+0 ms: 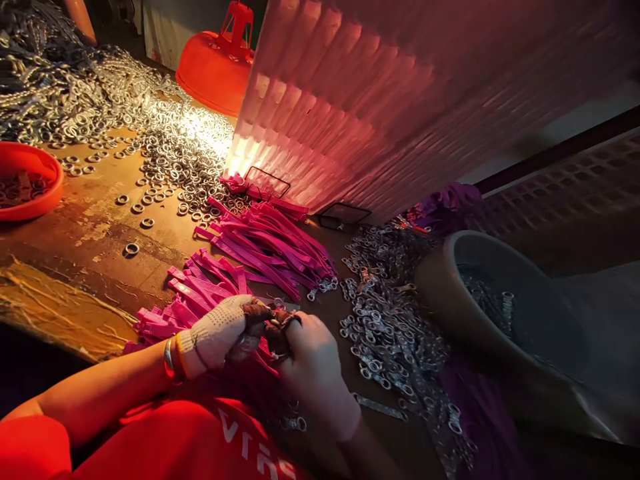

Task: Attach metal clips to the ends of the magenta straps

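Magenta straps (pixel 273 243) glow beside silver rings (pixel 190 160) on a brown surface (pixel 100 220); a red lamp (pixel 215 70), a pink-lit ridged panel (pixel 320 100) and an orange-red bowl (pixel 33 183) add color.

Tabletop (pixel 100 243) mostly open at left; panel (pixel 330 100) blocks ahead, shadowed bucket (pixel 436 287) probably right.

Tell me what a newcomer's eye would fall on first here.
Probably the red lamp at the upper left of centre, with its glare on the heap of metal rings below. Next, likely the pink strips in mid-picture, fanned out beyond the left hand and right hand, both in pale gloves.
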Available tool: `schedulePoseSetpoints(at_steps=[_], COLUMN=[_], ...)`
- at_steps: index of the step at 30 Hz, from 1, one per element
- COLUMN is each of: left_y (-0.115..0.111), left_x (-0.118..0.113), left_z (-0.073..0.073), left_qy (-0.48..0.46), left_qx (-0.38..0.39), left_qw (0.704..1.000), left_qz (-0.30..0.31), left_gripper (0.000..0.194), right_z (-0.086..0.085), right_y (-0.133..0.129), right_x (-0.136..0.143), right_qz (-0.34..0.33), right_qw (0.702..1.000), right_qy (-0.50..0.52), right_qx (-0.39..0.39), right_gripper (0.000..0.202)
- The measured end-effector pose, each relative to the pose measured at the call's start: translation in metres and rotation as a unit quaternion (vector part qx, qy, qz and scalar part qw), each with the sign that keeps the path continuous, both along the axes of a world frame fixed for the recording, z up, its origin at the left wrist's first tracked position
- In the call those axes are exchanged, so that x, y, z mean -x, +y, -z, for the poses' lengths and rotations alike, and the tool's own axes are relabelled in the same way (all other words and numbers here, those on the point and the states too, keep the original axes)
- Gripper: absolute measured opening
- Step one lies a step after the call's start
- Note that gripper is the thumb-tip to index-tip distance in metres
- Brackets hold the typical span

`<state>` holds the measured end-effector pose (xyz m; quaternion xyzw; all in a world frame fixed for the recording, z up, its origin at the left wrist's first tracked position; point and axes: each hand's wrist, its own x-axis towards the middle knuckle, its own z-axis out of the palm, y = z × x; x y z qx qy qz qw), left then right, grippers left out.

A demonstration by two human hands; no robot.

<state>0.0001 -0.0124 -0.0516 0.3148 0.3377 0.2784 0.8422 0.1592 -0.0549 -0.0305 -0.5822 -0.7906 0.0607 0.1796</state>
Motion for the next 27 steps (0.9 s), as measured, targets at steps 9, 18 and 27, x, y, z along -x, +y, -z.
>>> schedulePoseSetpoints(at_steps=[9,18,27], left_y=[0.036,0.041,0.039], left_x=[0.051,0.081,0.063], left_z=[-0.004,-0.001,0.003], left_qy=[-0.069,0.002,0.086], left_qx=[0.136,0.051,0.004], left_qw=[0.976,0.972,0.972], left_qz=[-0.159,-0.23,-0.217], left_gripper=[0.011,0.02,0.021], right_z=[0.037,0.068,0.021], right_y=[0.116,0.159,0.092], right_x=[0.021,0.022,0.013], right_qz=[0.04,0.028,-0.071], right_qw=[0.98,0.969,0.963], right_qy=[-0.09,-0.107,0.173], right_qx=[0.173,0.221,0.194], right_gripper=[0.024,0.013,0.016])
